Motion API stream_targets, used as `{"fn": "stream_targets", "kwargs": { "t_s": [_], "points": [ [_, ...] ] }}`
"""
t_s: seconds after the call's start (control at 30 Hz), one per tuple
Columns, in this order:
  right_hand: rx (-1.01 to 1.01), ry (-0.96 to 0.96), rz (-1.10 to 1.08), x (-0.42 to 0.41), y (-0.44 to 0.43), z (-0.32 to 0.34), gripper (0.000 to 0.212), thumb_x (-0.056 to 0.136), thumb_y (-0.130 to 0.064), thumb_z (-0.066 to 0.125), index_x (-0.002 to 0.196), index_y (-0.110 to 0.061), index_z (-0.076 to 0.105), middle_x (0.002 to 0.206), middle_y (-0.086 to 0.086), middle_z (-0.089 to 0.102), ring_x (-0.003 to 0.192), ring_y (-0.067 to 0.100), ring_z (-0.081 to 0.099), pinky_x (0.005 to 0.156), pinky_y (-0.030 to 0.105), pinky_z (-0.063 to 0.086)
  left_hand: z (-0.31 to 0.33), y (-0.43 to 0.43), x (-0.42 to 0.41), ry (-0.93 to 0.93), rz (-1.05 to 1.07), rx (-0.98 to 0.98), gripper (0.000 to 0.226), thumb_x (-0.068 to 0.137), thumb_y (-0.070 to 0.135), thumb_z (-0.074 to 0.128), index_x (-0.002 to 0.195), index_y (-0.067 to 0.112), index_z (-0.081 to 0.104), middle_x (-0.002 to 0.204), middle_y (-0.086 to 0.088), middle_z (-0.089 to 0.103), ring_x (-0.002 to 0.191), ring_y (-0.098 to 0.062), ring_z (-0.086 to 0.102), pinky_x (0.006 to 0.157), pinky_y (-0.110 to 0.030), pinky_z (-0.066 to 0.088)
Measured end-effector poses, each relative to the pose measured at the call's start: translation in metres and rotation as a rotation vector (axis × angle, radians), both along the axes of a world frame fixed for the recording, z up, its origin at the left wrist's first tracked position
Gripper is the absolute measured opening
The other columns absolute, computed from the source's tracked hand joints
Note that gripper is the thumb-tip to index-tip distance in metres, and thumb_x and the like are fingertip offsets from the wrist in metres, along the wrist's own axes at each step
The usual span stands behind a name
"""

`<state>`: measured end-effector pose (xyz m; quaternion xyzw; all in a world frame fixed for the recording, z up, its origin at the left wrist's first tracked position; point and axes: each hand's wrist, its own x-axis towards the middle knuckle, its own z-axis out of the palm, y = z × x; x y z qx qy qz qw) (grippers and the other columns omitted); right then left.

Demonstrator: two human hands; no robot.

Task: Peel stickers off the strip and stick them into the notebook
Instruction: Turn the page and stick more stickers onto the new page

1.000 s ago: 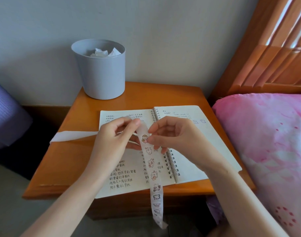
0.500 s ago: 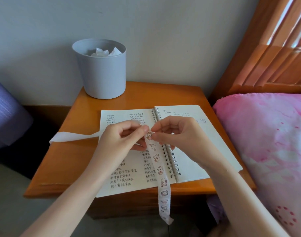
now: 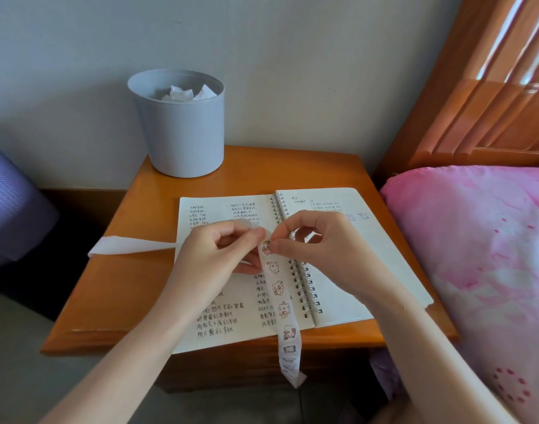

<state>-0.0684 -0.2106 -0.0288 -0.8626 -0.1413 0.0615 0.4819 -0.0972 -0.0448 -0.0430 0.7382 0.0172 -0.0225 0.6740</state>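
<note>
Your left grip (image 3: 222, 255) pinches the strip (image 3: 280, 301) above the open notebook (image 3: 369, 261), which lies at the front edge of the tabletop (image 3: 124, 286). The strip is white and half see-through, printed with a row of small cartoon animals. Its lower end hangs past the front edge, and its blank end trails to the left edge. Your right grip (image 3: 317, 246) nips the top sticker (image 3: 266, 246) between thumb and forefinger.

Grey bin (image 3: 182, 130), orange table (image 3: 115, 286), pink-patterned bedding (image 3: 482, 255).
</note>
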Motion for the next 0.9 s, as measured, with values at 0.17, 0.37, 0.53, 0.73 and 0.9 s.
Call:
{"fn": "stream_targets", "kwargs": {
  "t_s": [0.17, 0.37, 0.53, 0.73, 0.9],
  "points": [
    [0.036, -0.047, 0.012, 0.0, 0.0, 0.005, 0.007, 0.079, -0.033, 0.072, 0.076, -0.028, 0.068, 0.078, -0.028, 0.063, 0.07, -0.002, 0.054, 0.063, 0.011, 0.043, -0.001, 0.001, 0.001, 0.019, 0.033, -0.026, 0.015, 0.089, 0.019, 0.061, 0.089, 0.01, 0.072, 0.077, -0.006, 0.076, 0.071, -0.017, 0.073, 0.059, -0.017, 0.057],
    [0.129, 0.054, -0.139, 0.01, -0.02, 0.014, 0.014, 0.077, -0.027, 0.074, 0.084, -0.016, 0.071, 0.076, -0.003, 0.072, 0.057, 0.0, 0.055, 0.058, 0.021, 0.046, -0.005, 0.002, 0.001, 0.014, 0.019, 0.006, 0.015, 0.09, 0.017, 0.061, 0.086, 0.009, 0.072, 0.078, -0.005, 0.075, 0.07, -0.016, 0.072, 0.059, -0.019, 0.057],
    [0.044, 0.101, -0.269, 0.024, -0.036, 0.009, 0.007, 0.082, -0.023, 0.07, 0.081, -0.016, 0.072, 0.07, -0.007, 0.068, 0.053, 0.002, 0.052, 0.054, 0.022, 0.042, -0.006, 0.001, 0.001, 0.019, -0.008, 0.054, 0.016, 0.091, 0.02, 0.06, 0.088, 0.011, 0.073, 0.082, -0.001, 0.076, 0.074, -0.013, 0.072, 0.064, -0.022, 0.059],
    [-0.036, 0.086, -0.314, 0.031, -0.038, -0.001, 0.007, 0.081, -0.019, 0.071, 0.081, -0.012, 0.073, 0.065, -0.009, 0.067, 0.047, 0.0, 0.049, 0.045, 0.009, 0.037, -0.007, 0.002, 0.001, 0.028, -0.012, 0.07, 0.017, 0.092, 0.02, 0.059, 0.086, 0.013, 0.073, 0.081, 0.0, 0.076, 0.076, -0.015, 0.072, 0.071, -0.03, 0.061],
    [-0.095, 0.12, -0.327, 0.034, -0.035, -0.005, 0.012, 0.081, -0.016, 0.072, 0.07, -0.019, 0.068, 0.068, 0.002, 0.065, 0.06, 0.015, 0.05, 0.062, 0.029, 0.042, -0.007, 0.002, 0.0, 0.031, -0.011, 0.075, 0.016, 0.091, 0.02, 0.06, 0.086, 0.013, 0.073, 0.08, 0.0, 0.076, 0.075, -0.014, 0.072, 0.07, -0.028, 0.061]
  ]
}}
